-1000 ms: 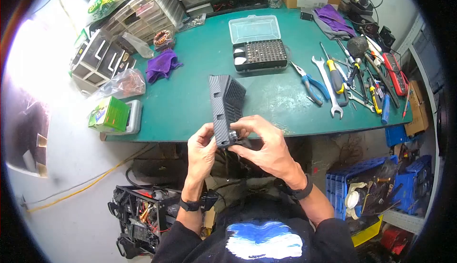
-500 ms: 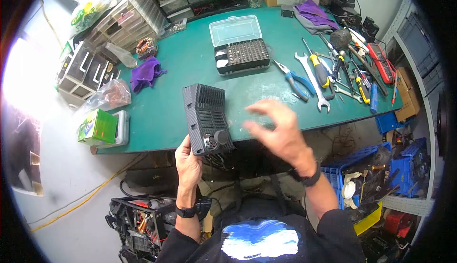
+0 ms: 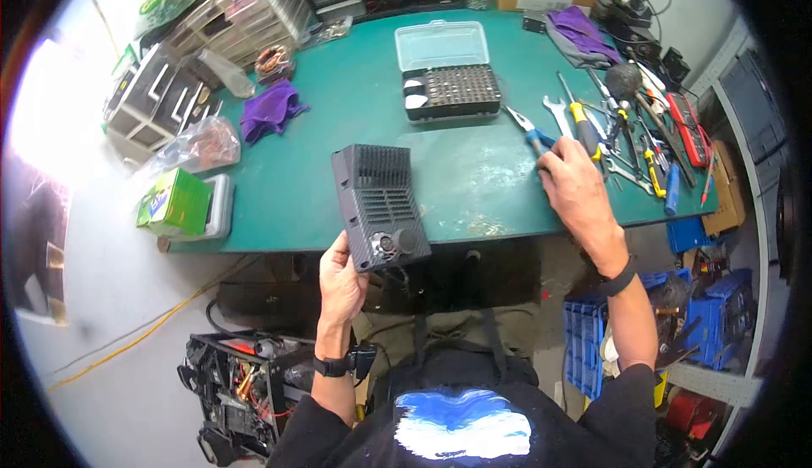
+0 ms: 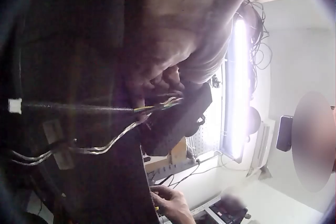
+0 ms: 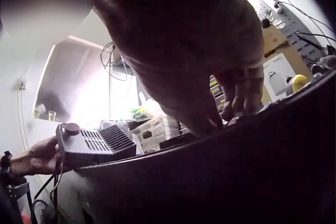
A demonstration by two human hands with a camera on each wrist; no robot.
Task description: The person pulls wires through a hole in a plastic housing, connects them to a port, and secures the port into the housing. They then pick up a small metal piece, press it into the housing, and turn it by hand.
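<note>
A black ribbed box with a round knob and a round metal socket is held at its lower left edge by the left hand, vents facing up. In the left wrist view, striped wires hang from the dark box beside the hand. At the right, the right hand has its fingers curled at the blue handles of the pliers, which lie on the green table. The right wrist view hides the pliers behind the hand.
An open case of small bits stands at the back middle. Wrenches, screwdrivers and a red meter lie at the right. A purple cloth and a green box are at the left, blue crates below right.
The right hand has left the black box and moved right to the pliers. The left hand keeps the box, which has turned so its vents and knob face up.
</note>
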